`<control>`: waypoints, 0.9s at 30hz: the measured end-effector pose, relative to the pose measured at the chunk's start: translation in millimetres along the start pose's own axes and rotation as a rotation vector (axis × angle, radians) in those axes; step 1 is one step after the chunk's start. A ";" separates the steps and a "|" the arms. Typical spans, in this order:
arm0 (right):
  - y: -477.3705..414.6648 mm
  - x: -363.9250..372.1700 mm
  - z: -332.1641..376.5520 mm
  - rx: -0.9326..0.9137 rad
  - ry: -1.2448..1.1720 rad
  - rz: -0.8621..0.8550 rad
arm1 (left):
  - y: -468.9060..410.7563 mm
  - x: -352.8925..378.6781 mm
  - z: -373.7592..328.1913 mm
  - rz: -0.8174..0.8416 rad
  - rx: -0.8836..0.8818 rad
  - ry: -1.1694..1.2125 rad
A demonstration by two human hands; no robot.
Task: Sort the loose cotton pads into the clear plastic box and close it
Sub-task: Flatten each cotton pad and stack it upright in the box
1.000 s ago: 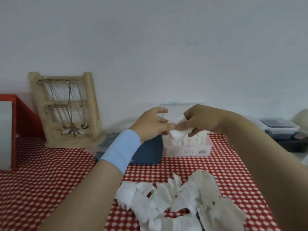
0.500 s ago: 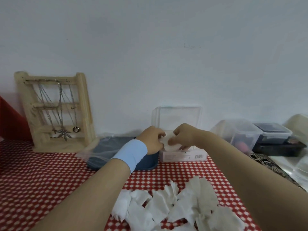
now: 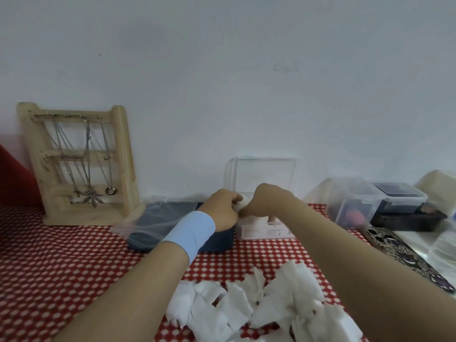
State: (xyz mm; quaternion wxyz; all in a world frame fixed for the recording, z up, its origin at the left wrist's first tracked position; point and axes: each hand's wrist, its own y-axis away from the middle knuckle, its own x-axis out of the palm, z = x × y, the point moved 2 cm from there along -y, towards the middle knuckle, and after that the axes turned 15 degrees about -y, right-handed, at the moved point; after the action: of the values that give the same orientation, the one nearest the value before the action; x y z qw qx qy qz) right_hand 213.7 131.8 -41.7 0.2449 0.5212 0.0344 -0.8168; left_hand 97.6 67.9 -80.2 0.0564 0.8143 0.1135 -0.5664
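Note:
The clear plastic box (image 3: 265, 230) stands at the back of the table against the wall, its lid (image 3: 264, 174) raised upright. My left hand (image 3: 222, 211) and my right hand (image 3: 267, 201) meet over the box opening, and both pinch a small bunch of white cotton pads (image 3: 242, 205) between them. The box's inside is mostly hidden behind my hands. A heap of loose cotton pads (image 3: 259, 302) lies on the red checked cloth (image 3: 61, 262) close to me.
A blue case (image 3: 160, 218) under a clear bag sits left of the box. A wooden jewellery stand (image 3: 79, 164) leans on the wall at left. Clear lidded containers (image 3: 355, 203) and a patterned phone (image 3: 399, 253) lie to the right.
Both hands have gone down from above the box to its opening, carrying the pads with them. The view has shifted slightly right and upward.

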 end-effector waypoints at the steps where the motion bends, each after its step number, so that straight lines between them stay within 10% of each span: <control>1: 0.7 -3.6 -0.9 0.031 -0.072 0.041 | 1.0 1.1 1.7 -0.008 -0.005 0.025; 10: 8.6 4.3 8.7 0.048 -0.085 0.165 | 14.6 3.0 4.3 -0.042 -0.037 0.157; 18: 17.0 24.0 -14.6 -0.024 -0.222 -0.066 | 25.3 7.8 -12.1 -0.087 0.056 0.001; 23: 38.2 9.9 -34.6 -0.273 0.116 -0.400 | 28.0 9.3 -18.3 -0.112 0.146 -0.193; 27: 22.4 18.6 -65.2 -0.236 0.218 -0.194 | 20.8 15.7 -28.1 0.060 0.179 -0.417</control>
State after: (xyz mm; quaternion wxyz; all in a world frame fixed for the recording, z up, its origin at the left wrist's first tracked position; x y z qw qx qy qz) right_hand 271.6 125.7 -83.0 0.2192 0.5685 0.2062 -0.7657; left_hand 133.6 55.9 -85.7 0.0229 0.6844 0.0241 -0.7283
